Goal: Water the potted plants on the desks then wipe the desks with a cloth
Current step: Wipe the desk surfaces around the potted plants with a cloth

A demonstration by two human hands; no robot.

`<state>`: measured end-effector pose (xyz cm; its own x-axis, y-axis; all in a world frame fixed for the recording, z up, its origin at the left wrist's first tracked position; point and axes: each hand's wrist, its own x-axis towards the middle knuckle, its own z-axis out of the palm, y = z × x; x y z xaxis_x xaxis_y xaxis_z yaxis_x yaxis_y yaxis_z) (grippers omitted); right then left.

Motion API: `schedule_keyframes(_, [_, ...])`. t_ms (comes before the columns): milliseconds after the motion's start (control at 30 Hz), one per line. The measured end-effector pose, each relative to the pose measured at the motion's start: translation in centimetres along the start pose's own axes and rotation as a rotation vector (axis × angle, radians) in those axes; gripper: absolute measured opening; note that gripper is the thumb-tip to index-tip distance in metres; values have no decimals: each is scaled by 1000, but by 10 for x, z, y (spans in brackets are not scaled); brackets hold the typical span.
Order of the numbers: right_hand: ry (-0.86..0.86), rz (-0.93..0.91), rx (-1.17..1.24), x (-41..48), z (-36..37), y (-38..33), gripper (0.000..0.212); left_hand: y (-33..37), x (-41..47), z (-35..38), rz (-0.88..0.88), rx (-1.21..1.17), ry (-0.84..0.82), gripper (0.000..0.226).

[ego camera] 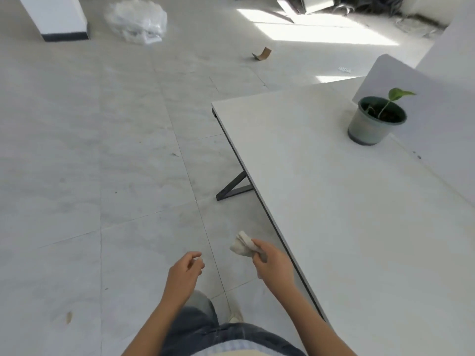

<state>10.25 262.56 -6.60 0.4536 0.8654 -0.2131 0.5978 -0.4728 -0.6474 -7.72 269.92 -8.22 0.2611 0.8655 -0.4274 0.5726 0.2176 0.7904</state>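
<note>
Now right hand (273, 258) gripping cloth (243, 244) (unlabelled), beside desk (321, 188)

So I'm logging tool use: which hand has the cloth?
The right hand, beside the desk edge, grips the bunched cloth; the left hand holds nothing.

floor (102, 150): grey tiles (dusty) | sunlight patch (316, 32): far right | plastic bag (136, 20): far left

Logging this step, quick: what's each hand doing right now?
Left hand: loosely curled, holding nothing.
Right hand: closed on the cloth, beside the desk edge.
</note>
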Motion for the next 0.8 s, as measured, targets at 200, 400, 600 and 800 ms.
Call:
schedule_keyframes(200, [-79,26,-7,67,-3,-6,35,14,81,-1,-82,-3,-50,16])
schedule_keyframes(400, [159,99,117,162,-7,-32,32,72,205,-24,31,54,-106,21])
schedule_keyframes(600, [374,334,289,233,-18,-60,29,138,306,-52,189,88,-182,21])
schedule_keyframes(800, [521,608,340,243,-6,-69,27,161,355,-31,188,141,-438,15])
